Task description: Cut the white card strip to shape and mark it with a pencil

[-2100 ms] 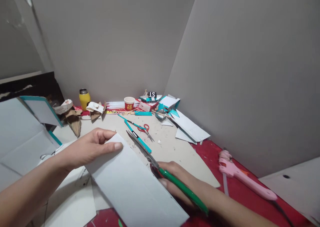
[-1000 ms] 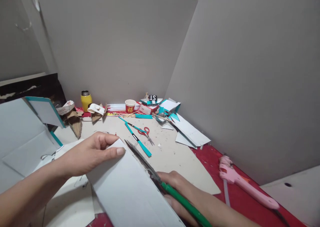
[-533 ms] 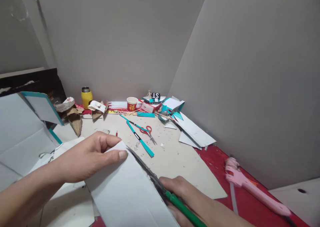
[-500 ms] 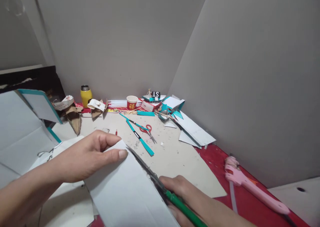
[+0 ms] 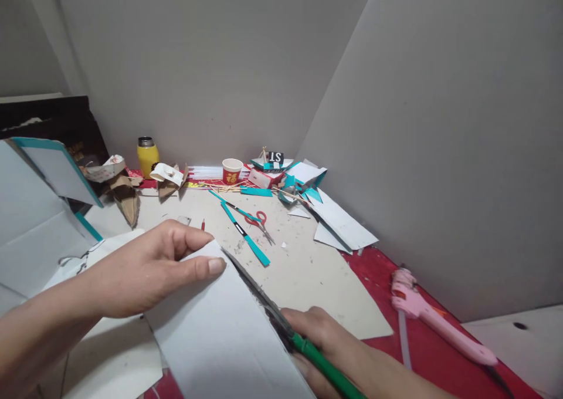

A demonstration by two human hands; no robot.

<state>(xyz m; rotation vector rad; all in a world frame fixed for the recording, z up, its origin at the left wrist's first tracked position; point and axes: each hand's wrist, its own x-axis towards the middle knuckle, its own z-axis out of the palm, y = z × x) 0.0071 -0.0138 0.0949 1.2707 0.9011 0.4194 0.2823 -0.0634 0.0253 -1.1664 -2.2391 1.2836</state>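
Observation:
My left hand pinches the far end of a white cardboard sheet, thumb on top and fingers beneath. Along the sheet's right edge lie the dark blades of green-handled scissors; their tips reach close to my left thumb. My right hand is wrapped round the scissors' handle, its lower fingers partly hidden behind the handle and the sheet. Beyond my hands, teal strips and small red-handled scissors lie on a pale board.
A pink glue gun rests on the red cloth at right. Along the back stand a yellow bottle, a red paper cup and cardboard scraps. A large folded white box stands at left.
The view has tilted slightly, so the table items appear a little higher. Both hands keep their hold, and the scissors stay almost unchanged along the sheet's edge.

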